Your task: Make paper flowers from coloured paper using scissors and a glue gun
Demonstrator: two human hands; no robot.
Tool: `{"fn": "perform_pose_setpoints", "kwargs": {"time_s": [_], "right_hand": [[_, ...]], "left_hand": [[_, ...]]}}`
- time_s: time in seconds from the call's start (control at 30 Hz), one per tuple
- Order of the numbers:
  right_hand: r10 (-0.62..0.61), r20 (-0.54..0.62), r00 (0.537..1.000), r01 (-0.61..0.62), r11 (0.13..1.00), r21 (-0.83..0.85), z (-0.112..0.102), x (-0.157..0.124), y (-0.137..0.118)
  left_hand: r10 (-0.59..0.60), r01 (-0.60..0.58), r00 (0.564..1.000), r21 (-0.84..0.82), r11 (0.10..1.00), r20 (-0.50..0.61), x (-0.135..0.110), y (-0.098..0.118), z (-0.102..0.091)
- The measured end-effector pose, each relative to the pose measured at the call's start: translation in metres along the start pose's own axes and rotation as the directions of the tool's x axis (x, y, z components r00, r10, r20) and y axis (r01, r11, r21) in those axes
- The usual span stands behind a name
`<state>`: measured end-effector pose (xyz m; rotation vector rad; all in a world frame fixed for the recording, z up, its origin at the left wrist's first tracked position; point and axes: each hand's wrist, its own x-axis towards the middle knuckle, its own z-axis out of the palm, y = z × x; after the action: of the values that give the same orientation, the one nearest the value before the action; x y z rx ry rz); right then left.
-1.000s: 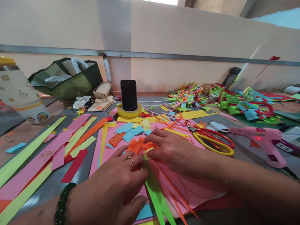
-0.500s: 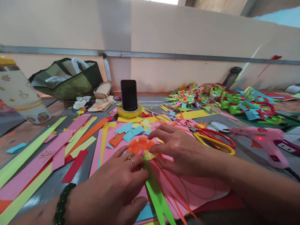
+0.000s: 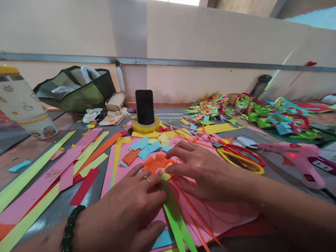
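Note:
An orange paper flower with a pinkish centre lies on a pink paper sheet. My left hand wears a ring and a dark bead bracelet; its curled fingers hold the flower's near side down, the thumb apart. My right hand reaches in from the right, its fingertips on a small yellow paper piece at the flower's centre. Two green paper strips run from under the fingers toward me, beside thin orange strips. The undersides of both hands' fingertips are hidden.
Blue paper pieces lie behind the flower. Long paper strips cover the left. A phone stands in a yellow tape roll. Scissors and a pink glue gun lie at right; a bottle stands left.
My right fingertips have shifted slightly, and the yellow paper piece now sits tilted closer under them. My left hand has stayed in place on the flower.

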<state>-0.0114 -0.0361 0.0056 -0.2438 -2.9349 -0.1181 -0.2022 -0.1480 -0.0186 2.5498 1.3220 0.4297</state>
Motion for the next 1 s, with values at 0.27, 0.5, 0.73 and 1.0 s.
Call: {"fn": "perform_pose_setpoints", "kwargs": {"time_s": [0.27, 0.5, 0.73, 1.0], "right_hand": [[-0.037, 0.12, 0.992, 0.037, 0.999, 0.003, 0.004, 0.004, -0.001], [-0.031, 0.071, 0.997, 0.03, 1.0, 0.003, 0.007, 0.004, 0.0], [-0.023, 0.059, 0.998, 0.024, 1.0, -0.01, 0.013, 0.005, 0.004], [-0.066, 0.027, 0.997, 0.065, 0.998, 0.023, 0.009, 0.006, 0.002]], "left_hand": [[-0.009, 0.009, 1.0, -0.004, 1.0, -0.001, 0.0, 0.001, 0.0], [0.011, -0.011, 1.0, 0.009, 1.0, -0.008, -0.002, 0.0, 0.001], [0.025, -0.025, 0.999, 0.001, 1.0, -0.028, -0.002, -0.001, 0.002], [0.021, -0.02, 0.999, 0.015, 1.0, -0.041, -0.002, 0.0, 0.002]]}}
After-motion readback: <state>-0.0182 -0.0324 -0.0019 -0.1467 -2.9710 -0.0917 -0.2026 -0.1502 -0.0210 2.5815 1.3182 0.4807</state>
